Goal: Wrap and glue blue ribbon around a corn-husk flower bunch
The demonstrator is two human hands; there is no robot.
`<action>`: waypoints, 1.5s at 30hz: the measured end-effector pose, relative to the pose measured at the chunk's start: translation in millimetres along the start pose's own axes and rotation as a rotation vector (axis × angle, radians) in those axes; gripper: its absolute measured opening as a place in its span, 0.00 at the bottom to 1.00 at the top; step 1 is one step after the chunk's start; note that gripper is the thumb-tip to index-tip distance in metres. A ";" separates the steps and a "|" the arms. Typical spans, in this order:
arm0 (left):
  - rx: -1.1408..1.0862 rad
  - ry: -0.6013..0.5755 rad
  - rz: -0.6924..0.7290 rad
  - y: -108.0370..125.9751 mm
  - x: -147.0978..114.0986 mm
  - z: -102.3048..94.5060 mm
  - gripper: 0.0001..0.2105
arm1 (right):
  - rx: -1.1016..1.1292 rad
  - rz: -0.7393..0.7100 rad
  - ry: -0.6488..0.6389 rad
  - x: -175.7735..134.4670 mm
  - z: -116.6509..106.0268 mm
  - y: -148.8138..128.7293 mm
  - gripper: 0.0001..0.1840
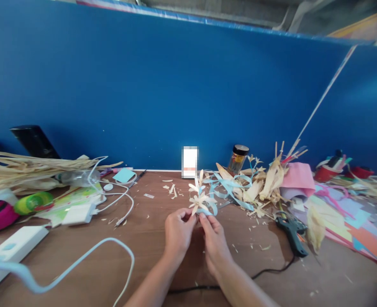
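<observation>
Honestly, my left hand (179, 230) and right hand (214, 238) both pinch the pale flower (199, 201) low, grip closed; I'd go light, avoiding creases.

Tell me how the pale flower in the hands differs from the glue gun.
The flower is cream-coloured; the glue gun is dark. The flower is held between the left hand and right hand, while the glue gun lies on the table. The flower spreads into slender petals; the glue gun has a bulkier body and a black cord.
</observation>
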State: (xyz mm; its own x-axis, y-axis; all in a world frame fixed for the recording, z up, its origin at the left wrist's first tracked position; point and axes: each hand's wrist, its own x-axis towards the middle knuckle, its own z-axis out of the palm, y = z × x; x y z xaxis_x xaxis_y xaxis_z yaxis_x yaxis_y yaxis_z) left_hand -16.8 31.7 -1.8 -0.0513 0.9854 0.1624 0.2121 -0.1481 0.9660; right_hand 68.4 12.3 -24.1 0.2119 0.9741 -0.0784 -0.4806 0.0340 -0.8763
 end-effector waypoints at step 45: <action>-0.462 -0.097 -0.159 -0.7 -2.2 11.7 0.13 | 0.305 0.121 -0.047 3.8 0.7 -12.9 0.07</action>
State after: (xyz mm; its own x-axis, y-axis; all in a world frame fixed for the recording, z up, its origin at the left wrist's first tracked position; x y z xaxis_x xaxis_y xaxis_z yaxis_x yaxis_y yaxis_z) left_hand -5.5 30.6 -5.2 0.0475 0.9988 0.0080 -0.2467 0.0040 0.9691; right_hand 74.9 15.7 -12.7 0.1018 0.9841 -0.1453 -0.7341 -0.0242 -0.6786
